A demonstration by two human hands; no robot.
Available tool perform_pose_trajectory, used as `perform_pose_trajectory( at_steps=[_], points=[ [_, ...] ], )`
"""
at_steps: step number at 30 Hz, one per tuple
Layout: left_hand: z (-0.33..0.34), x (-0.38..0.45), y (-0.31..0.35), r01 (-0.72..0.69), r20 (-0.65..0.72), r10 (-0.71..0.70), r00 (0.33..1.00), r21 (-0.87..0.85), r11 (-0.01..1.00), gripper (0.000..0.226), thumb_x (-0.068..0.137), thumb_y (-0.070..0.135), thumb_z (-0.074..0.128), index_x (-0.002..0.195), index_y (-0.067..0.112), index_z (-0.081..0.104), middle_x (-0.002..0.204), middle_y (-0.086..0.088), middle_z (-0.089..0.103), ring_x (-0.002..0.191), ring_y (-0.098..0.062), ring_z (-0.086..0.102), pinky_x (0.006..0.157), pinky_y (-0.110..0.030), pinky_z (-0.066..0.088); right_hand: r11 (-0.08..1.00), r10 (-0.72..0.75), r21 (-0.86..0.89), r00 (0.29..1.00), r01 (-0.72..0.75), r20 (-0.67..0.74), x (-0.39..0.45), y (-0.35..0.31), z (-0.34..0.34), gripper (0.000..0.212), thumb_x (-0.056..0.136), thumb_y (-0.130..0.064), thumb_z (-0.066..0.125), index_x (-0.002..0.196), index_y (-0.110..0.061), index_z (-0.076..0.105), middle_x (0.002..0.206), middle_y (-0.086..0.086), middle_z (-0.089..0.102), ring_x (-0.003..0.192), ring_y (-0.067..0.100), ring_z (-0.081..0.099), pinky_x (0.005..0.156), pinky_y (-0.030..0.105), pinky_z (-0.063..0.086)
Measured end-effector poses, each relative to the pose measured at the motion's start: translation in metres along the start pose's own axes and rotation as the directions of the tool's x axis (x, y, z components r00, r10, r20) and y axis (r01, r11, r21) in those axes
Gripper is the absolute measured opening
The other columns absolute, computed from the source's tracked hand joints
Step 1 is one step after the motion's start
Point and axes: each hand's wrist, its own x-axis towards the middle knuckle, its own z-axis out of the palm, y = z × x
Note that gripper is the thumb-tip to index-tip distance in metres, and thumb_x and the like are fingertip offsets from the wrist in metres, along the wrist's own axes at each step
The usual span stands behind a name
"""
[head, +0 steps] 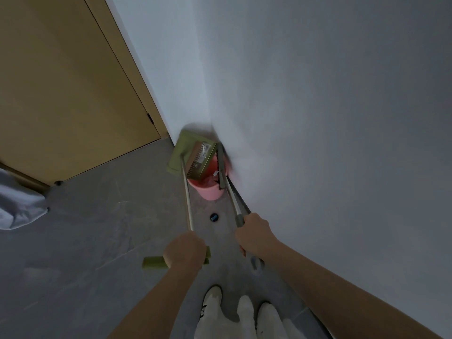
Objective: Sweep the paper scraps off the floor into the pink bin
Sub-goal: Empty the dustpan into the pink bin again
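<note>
The left hand is curled tight around the green crossbar grip at the top of the dustpan's metal pole, and the right hand is wrapped around the broom handle, fingers closed on it. Both poles run forward to the corner where two pale walls meet. There the green dustpan is tipped up over the pink bin, its open mouth turned down toward the bin's inside. A label sits on the pan's inner face, but its print is too small and blurred to read. The broom head hangs at the bin's right rim, close to the wall. A white paper scrap shows inside the bin. The bin stands on the grey floor, tucked into the corner, with a small round black floor fitting nearby between the two poles. A yellowish door fills the left. White shoes show at the bottom.
</note>
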Motion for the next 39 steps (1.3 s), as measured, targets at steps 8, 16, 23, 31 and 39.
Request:
perform_pose_trajectory(
  at_steps=[8, 16, 23, 31, 39],
  points=[
    [-0.023, 0.007, 0.001, 0.031, 0.002, -0.031, 1.0, -0.018, 0.999, 0.022, 0.099, 0.029, 0.045, 0.092, 0.018, 0.064, 0.079, 0.002, 0.064, 0.072, -0.014, 0.061, 0.064, -0.027, 0.045, 1.0, 0.003, 0.008, 1.0, -0.003, -0.027, -0.002, -0.005, -0.001, 0.02, 0.094, -0.011, 0.051, 0.075, -0.012, 0.045, 0.067, 0.002, 0.05, 0.052, 0.012, 0.05, 0.05, 0.019, 0.045],
    [-0.029, 0.008, 0.0, 0.062, 0.026, -0.06, 0.998, -0.091, 0.994, 0.026, 0.098, 0.031, 0.047, 0.081, 0.017, 0.06, 0.076, 0.002, 0.062, 0.066, -0.012, 0.057, 0.061, -0.027, 0.044, 0.986, -0.024, -0.166, 0.999, 0.019, -0.029, -0.004, -0.002, -0.01, 0.029, 0.093, -0.012, 0.051, 0.068, -0.017, 0.037, 0.068, -0.002, 0.046, 0.053, 0.006, 0.046, 0.044, 0.015, 0.037],
    [-0.042, 0.01, 0.003, 0.096, 0.072, -0.08, 0.994, -0.258, 0.961, 0.028, 0.096, 0.034, 0.047, 0.08, 0.016, 0.061, 0.078, -0.002, 0.066, 0.07, -0.018, 0.065, 0.068, -0.03, 0.054, 0.934, -0.085, -0.35, 0.996, 0.068, -0.035, -0.016, -0.001, -0.01, 0.037, 0.095, -0.011, 0.05, 0.065, -0.018, 0.03, 0.067, -0.004, 0.037, 0.052, 0.005, 0.038, 0.054, 0.018, 0.043],
    [-0.066, 0.011, -0.007, 0.214, 0.165, -0.148, 0.975, -0.527, 0.822, 0.023, 0.091, 0.027, 0.057, 0.087, 0.008, 0.069, 0.073, -0.006, 0.071, 0.059, -0.02, 0.069, 0.07, -0.037, 0.062, 0.902, -0.089, -0.423, 0.996, 0.085, 0.011, -0.015, 0.009, -0.008, 0.039, 0.095, -0.009, 0.048, 0.064, -0.019, 0.027, 0.066, -0.004, 0.033, 0.054, 0.005, 0.034, 0.067, 0.021, 0.038],
    [-0.067, -0.001, -0.034, 0.301, 0.29, -0.105, 0.951, -0.804, 0.512, 0.032, 0.097, 0.02, 0.05, 0.07, 0.011, 0.066, 0.079, -0.009, 0.075, 0.044, -0.016, 0.054, 0.039, -0.019, 0.035, 0.947, -0.053, -0.319, 0.998, 0.045, -0.019, -0.025, 0.01, -0.016, 0.02, 0.095, -0.019, 0.052, 0.102, -0.002, 0.058, 0.089, 0.007, 0.057, 0.081, 0.022, 0.058, 0.066, 0.023, 0.045]
  ],
)
